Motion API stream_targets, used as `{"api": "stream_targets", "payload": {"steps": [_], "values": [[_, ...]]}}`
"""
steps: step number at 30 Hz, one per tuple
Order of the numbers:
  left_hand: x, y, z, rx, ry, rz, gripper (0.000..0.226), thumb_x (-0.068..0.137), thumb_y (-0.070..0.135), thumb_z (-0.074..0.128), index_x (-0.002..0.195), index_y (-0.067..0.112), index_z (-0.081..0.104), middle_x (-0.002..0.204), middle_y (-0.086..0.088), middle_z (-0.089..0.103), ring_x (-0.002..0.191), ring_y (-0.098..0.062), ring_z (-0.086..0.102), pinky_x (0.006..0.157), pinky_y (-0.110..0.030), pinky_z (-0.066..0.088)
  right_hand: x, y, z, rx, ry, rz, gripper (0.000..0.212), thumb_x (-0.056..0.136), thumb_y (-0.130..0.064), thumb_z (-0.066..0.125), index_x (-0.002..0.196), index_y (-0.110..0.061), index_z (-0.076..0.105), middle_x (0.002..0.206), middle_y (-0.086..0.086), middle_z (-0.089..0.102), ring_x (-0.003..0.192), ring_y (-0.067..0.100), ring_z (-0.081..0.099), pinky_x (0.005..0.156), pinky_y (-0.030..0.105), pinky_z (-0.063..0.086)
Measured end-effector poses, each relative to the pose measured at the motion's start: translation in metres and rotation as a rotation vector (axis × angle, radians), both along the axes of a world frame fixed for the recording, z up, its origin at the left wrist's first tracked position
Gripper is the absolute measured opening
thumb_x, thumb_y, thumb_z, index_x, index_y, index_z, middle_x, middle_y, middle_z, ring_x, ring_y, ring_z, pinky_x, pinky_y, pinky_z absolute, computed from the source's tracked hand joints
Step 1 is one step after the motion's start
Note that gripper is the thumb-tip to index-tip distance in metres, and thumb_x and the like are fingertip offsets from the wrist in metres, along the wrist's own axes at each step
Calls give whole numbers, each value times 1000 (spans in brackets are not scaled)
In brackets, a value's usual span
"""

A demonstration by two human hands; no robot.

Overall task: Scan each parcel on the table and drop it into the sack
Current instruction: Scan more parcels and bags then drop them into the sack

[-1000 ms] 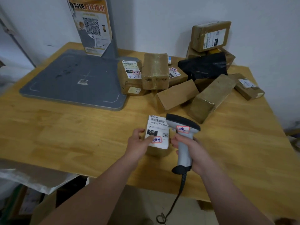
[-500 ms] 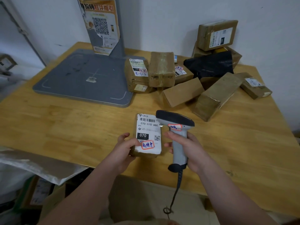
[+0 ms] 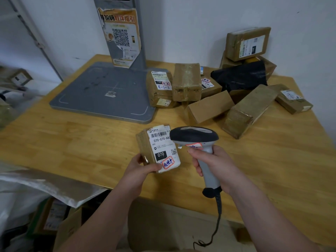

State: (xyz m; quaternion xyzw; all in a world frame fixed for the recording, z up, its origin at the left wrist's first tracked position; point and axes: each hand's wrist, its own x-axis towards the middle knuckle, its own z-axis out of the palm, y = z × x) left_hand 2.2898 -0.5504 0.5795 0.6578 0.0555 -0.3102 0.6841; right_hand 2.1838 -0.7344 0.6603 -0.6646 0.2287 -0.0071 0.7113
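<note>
**Q:** What lies in view, largest item first?
**A:** A wooden table (image 3: 272, 170). At its near left edge is the white sack (image 3: 36, 184), with its mouth below the tabletop. A pile of parcels (image 3: 209, 106) sits against the far wall.

**Q:** And the parcel being handled?
**A:** One small parcel (image 3: 160, 148) is held over the front of the table, label up. The head of the scanner (image 3: 193, 136) is just beside the label's upper right corner.

**Q:** The hands?
**A:** The left hand (image 3: 140, 171) grips the parcel's near end, thumb on the label. The right hand (image 3: 218, 166) is wrapped round the scanner's handle, forefinger by the trigger.

**Q:** How far along is the task?
**A:** Judged by the pile, not far. Boxes show beneath the sack's edge, but that corner is too dim to tell whether they lie inside it. What remains is to read this label, drop the parcel into the sack, then work through the pile.
</note>
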Motion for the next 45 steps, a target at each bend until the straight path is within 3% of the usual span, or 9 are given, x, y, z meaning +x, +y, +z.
{"api": "stream_targets", "payload": {"steps": [5,13,21,28,36,41,45], "values": [[-1,2,1,-23,-15,0,105,34,23,89,131,10,50,120,-5,66,109,-26,65,102,-48,46,2,3,4,-61,46,39,27,88,-25,68,69,-9,58,58,4,54,48,12,48,47,23,41],[0,7,-2,-34,-28,12,106,34,23,89,131,9,50,120,-6,66,107,-26,66,102,-48,46,1,6,8,-103,59,44,34,89,-26,67,63,-7,55,54,4,51,47,13,46,48,23,39],[3,23,-7,-48,2,42,105,38,20,89,133,8,48,123,-9,65,105,-25,67,100,-45,48,3,14,13,-104,55,75,31,89,-25,67,65,-8,56,55,3,52,47,13,47,51,25,40],[10,44,-12,-65,34,102,70,63,-1,81,127,5,52,118,-12,67,103,-26,68,91,-37,52,13,27,15,-89,56,141,27,88,-27,67,77,-4,59,58,5,51,49,13,47,54,27,40],[9,67,-3,-71,4,139,86,49,13,83,129,7,51,114,-9,70,103,-25,68,99,-42,49,30,44,16,-73,53,177,24,90,-24,66,74,-7,58,58,5,52,48,12,47,52,26,40],[8,95,7,-34,-20,256,73,67,-1,77,133,5,48,109,-8,70,88,-19,71,68,-23,53,50,64,11,-40,66,231,20,89,-24,67,78,-9,60,59,5,53,49,13,47,51,26,40],[6,140,18,2,4,429,72,82,4,68,145,14,36,119,-12,63,94,-24,67,74,-31,51,67,91,4,-39,92,327,20,89,-24,69,76,-11,60,58,3,54,49,14,48,49,26,40]]}}
